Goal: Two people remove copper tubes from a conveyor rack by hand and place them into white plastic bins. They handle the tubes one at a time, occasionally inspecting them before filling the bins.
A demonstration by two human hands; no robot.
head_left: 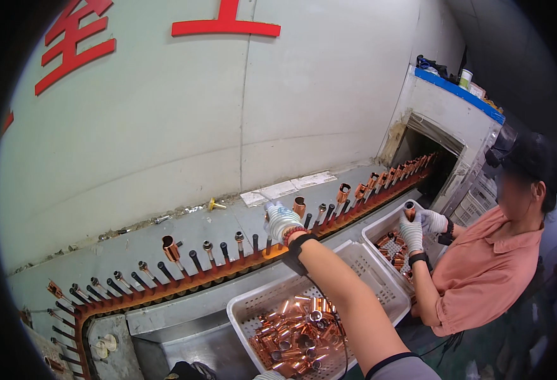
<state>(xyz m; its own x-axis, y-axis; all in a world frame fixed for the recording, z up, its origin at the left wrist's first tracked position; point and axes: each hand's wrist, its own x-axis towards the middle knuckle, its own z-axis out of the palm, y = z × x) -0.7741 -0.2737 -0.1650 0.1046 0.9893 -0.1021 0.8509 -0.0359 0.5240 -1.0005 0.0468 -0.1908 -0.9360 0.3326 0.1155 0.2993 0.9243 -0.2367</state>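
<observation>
My right hand (pixel 283 221), in a white striped glove, reaches over the row of upright pegs (pixel 195 259). Its fingers are curled closed above a peg; whatever they hold is hidden. Just right of it, a copper tube (pixel 299 206) sits on a peg. Only a sliver of my gloved left hand (pixel 269 375) shows at the lower edge, its fingers out of sight. Close by is a pale perforated basket (pixel 237 310) holding a heap of shiny copper fittings (pixel 297 335). Left of my right hand, a wider copper fitting (pixel 170 248) tops another peg.
A co-worker (pixel 487 266) at the right holds a copper fitting (pixel 410 209) over a second basket (pixel 370 231). The peg line runs into a wall opening (pixel 427 142) at the far right. A metal trough (pixel 196 345) lies left of my basket. A brass-coloured part (pixel 215 204) rests by the wall.
</observation>
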